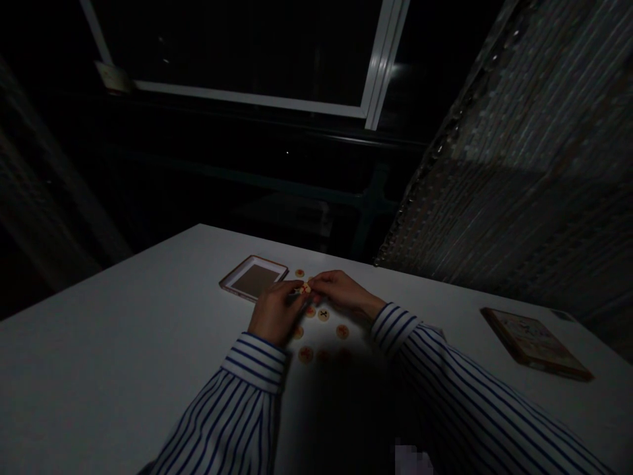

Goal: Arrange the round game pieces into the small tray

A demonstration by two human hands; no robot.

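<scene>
Between my two hands is a round, pale xiangqi piece (305,289) with a red character on its face. My left hand (275,310) pinches it from the left, thumb and fingertips at its edge. From the right, my right hand (341,290) has its fingers closed at the piece's other edge. Several more pieces lie on the table below and around my hands, among them one with a black character (323,315) and one with a red character (342,332). Some are partly hidden by my hands or lie in their shadow.
An open shallow box tray (225,288) with a brown bottom rests left of my hands. A flat box (539,342) with a printed top lies at the right on the white table (148,356). A beaded curtain (494,198) hangs at the right, beyond the table's far edge.
</scene>
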